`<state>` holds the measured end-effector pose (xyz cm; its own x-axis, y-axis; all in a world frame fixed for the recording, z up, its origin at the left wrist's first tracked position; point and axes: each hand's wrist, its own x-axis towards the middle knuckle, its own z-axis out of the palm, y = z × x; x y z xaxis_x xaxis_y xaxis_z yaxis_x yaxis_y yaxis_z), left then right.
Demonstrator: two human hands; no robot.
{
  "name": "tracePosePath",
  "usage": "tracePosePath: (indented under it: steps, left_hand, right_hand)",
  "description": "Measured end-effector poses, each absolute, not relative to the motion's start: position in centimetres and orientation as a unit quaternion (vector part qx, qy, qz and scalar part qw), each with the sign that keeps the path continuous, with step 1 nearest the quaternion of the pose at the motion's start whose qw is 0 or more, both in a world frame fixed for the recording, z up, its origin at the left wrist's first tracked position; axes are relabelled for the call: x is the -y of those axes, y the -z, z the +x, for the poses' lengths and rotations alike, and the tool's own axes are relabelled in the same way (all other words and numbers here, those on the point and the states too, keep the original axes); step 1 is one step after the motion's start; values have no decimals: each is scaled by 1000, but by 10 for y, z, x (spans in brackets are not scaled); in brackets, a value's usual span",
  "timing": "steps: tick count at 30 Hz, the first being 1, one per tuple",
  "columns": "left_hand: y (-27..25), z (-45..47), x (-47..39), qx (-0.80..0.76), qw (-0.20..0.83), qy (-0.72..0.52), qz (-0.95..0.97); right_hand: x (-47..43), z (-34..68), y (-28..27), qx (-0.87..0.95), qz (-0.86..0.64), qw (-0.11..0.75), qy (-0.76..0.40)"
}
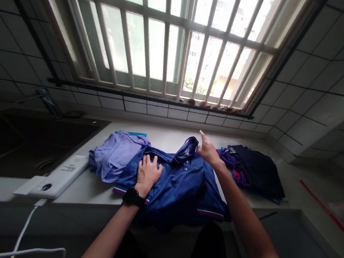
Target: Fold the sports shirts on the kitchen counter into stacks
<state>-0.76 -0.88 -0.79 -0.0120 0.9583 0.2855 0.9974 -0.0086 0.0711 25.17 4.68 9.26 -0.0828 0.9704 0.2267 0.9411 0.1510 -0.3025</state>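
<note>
A blue polo shirt [176,185] with red-and-white trim lies spread over the counter, its lower part hanging past the front edge. Its collar [190,146] stands up near two white buttons. My left hand [149,173], a black watch [134,198] on its wrist, presses flat on the shirt's left shoulder with the fingers apart. At the right side of the collar is my right hand [208,151], one finger stretched out and the others curled at the shirt's edge. Those fingertips are mostly hidden.
Folded lavender clothes [118,152] lie left of the shirt, dark folded clothes [254,172] to its right. A white power strip [62,175] with a cable borders the dark sink [39,133] and faucet [49,102]. A red strip [324,206] lies far right. Behind is a barred window [164,44].
</note>
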Motion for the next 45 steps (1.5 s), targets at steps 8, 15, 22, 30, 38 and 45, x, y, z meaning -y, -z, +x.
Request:
tracePosePath:
  steps: [8, 15, 22, 30, 38, 45]
  left_hand:
    - [2, -11, 2, 554, 23, 149, -819]
    - [12, -11, -4, 622, 35, 105, -775]
    - [8, -13, -18, 650, 25, 72, -756]
    - [-6, 6, -41, 689, 48, 39, -723]
    - [0, 15, -29, 633, 69, 117, -763]
    - [13, 10, -44, 631, 33, 140, -762]
  right_hand:
    - [-40, 231, -37, 752, -655, 7, -73]
    - [-46, 226, -11, 712, -699, 61, -27]
    - [-36, 252, -3, 684, -726, 62, -27]
    - [-34, 255, 1, 687, -721, 85, -28]
    - [-32, 255, -5, 702, -710, 60, -16]
    - [-47, 264, -34, 743, -668, 6, -30]
